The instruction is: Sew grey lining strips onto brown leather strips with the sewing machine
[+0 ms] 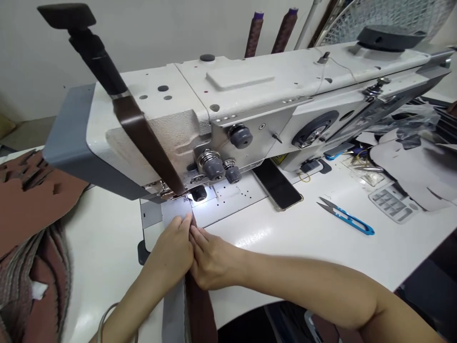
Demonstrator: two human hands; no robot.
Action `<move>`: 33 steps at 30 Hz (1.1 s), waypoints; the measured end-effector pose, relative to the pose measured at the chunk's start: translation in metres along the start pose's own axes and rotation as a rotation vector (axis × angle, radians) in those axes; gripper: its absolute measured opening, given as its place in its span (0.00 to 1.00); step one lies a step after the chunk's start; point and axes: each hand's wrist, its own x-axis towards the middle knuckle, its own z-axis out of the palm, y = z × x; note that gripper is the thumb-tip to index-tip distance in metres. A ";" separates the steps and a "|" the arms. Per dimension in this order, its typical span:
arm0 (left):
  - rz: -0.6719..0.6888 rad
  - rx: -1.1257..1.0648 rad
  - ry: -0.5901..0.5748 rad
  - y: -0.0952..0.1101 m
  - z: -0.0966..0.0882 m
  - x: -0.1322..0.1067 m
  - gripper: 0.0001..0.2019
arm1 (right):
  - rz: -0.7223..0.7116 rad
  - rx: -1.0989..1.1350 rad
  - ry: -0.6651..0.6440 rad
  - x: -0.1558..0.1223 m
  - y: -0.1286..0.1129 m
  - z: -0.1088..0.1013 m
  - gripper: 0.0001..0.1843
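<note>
A long strip of fabric (pixel 202 312), brown on one side and grey on the other, runs from the table's front edge up to the lit needle area of a white sewing machine (pixel 150 105). My left hand (pixel 174 245) is closed over the strip, its fingertips just short of the presser foot. Right beside it, my right hand (pixel 214 259) pinches the brown edge, with its fingers bent and touching the left hand. The fabric under the fingers is mostly hidden. A dark brown lever (pixel 146 138) slants down in front of the machine head toward the needle.
Stacked brown fabric pieces (pixel 35 214) lie at the left. A phone (pixel 276 186) rests by the machine bed, with blue thread snips (pixel 346 216) to its right. Grey cut pieces (pixel 410 166) lie farther right. Two thread spools (pixel 254 35) and a fan (pixel 385 21) stand behind.
</note>
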 end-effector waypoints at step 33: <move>-0.048 -0.173 0.125 -0.006 -0.004 0.014 0.23 | 0.022 -0.049 -0.035 0.003 -0.003 0.008 0.13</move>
